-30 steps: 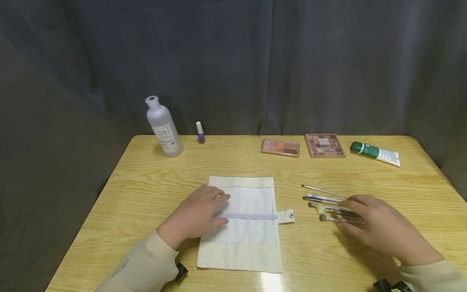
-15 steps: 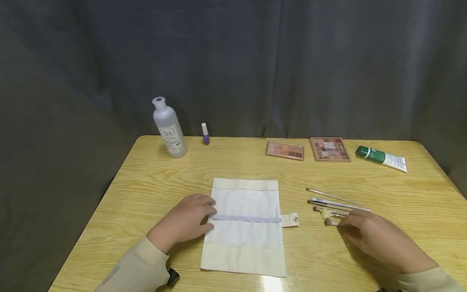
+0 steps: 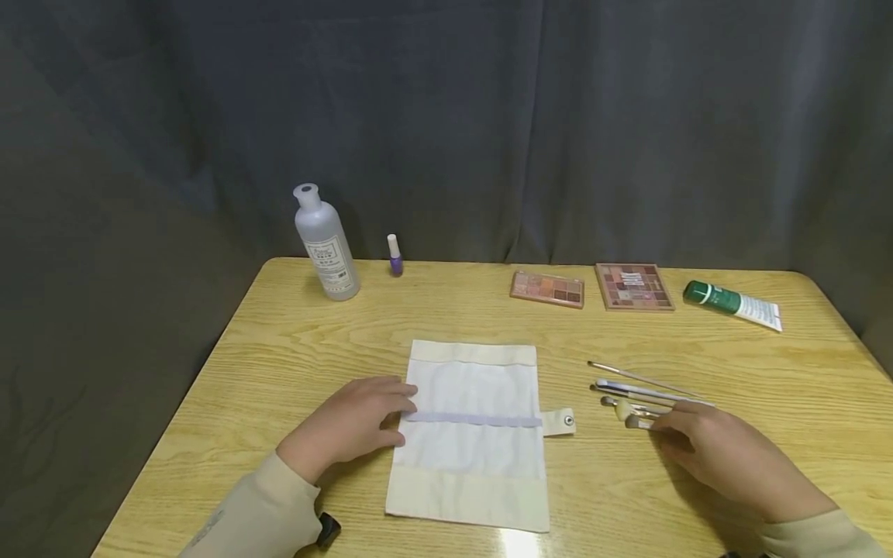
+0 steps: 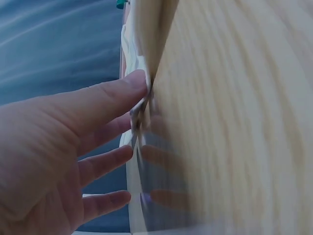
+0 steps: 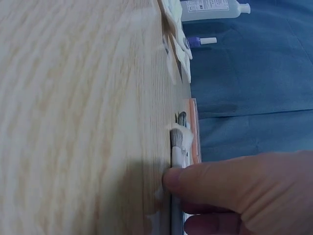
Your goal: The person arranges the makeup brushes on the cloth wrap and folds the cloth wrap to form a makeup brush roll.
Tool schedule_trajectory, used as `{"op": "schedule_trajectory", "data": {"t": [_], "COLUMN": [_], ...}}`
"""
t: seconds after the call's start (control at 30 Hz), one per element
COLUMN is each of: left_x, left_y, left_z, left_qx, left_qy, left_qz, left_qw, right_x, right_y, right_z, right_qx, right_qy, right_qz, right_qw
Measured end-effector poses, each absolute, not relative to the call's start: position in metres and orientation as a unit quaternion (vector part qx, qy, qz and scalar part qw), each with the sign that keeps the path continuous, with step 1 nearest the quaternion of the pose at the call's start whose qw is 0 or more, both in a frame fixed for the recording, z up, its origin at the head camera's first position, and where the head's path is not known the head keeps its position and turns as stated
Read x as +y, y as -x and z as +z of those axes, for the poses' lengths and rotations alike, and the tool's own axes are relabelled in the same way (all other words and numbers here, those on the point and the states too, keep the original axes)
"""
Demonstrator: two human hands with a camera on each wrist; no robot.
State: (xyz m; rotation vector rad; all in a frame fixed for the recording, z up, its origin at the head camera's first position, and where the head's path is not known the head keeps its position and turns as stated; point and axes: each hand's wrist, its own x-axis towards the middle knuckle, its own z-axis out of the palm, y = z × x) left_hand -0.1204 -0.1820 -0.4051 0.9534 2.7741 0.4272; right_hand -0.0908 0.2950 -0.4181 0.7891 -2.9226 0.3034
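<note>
An unrolled cream-and-white fabric brush roll, with a lilac band across it and a snap tab, lies flat at the table's middle. My left hand rests at its left edge, the fingers loosely spread and touching the cloth. To the right lie several makeup brushes, tips pointing left. With thumb and fingers, my right hand pinches the nearest one, a soft-tipped makeup brush, by its handle, still low at the tabletop. Most of that handle is hidden under the hand.
Along the back of the wooden table stand a clear bottle and a purple nail polish. Two eyeshadow palettes, a small one and a larger one, lie beside a green-and-white tube. A dark curtain hangs behind.
My right hand has shifted from above the brushes toward the nearest one and now pinches it. My left hand has drawn back from over the brush roll to its left edge.
</note>
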Motion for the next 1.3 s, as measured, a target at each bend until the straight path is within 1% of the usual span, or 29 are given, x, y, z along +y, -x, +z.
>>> {"op": "schedule_trajectory", "data": {"t": [0.1,0.33,0.67,0.87,1.03,1.23,1.3], "left_x": [-0.179,-0.171,-0.163,-0.16,-0.16,-0.159,-0.16], "left_y": [0.121,0.121,0.119,0.119,0.118,0.118,0.118], "left_z": [-0.406,-0.409,-0.406,-0.406,-0.405,-0.404,-0.405], "left_qx": [0.931,0.932,0.938,0.94,0.94,0.94,0.94], "left_qy": [-0.325,-0.319,-0.28,-0.269,-0.269,-0.266,-0.267], "left_qz": [0.147,0.15,0.171,0.173,0.176,0.18,0.181], "left_qw": [0.083,0.089,0.109,0.115,0.112,0.112,0.111], "right_x": [0.293,0.289,0.285,0.28,0.274,0.255,0.245], "right_y": [0.092,0.093,0.095,0.094,0.1,0.111,0.115], "right_z": [-0.416,-0.415,-0.413,-0.4,-0.374,-0.351,-0.347], "right_qx": [-0.963,-0.97,-0.972,-0.971,-0.966,-0.941,-0.93], "right_qy": [-0.25,-0.224,-0.223,-0.224,-0.228,-0.248,-0.252], "right_qz": [0.092,0.085,0.07,0.086,0.123,0.222,0.258], "right_qw": [0.039,0.026,-0.008,-0.008,0.004,0.061,0.071]}}
